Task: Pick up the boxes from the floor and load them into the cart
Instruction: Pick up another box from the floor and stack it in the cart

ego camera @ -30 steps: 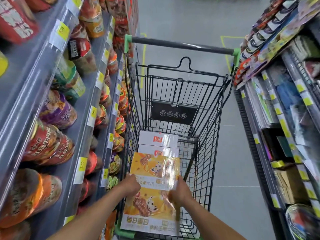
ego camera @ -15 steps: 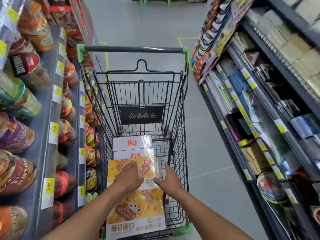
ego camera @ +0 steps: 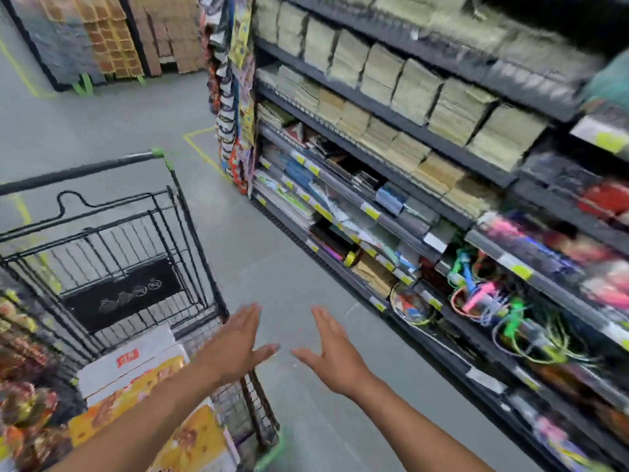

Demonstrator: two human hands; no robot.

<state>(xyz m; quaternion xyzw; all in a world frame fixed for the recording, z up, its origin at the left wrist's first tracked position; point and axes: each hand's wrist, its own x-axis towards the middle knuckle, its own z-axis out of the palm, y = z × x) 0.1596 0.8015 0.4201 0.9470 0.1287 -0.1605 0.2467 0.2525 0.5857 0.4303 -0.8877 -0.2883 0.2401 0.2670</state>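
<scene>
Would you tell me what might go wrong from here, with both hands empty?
1. The yellow box lies unheld on the white boxes in the cart; it may slide if the cart is bumped.
2. The left hand hovers at the cart's wire side and could knock it.
3. Looped cords jut from the right shelf and could snag the right hand.

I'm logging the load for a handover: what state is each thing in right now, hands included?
Left grip: open, fingers straight, holding nothing.
Right grip: open, fingers straight, holding nothing.
Cart: upright, partly loaded.
Yellow box: in the cart, touched by neither hand.
White boxes: in the cart, partly covered by the yellow box.
</scene>
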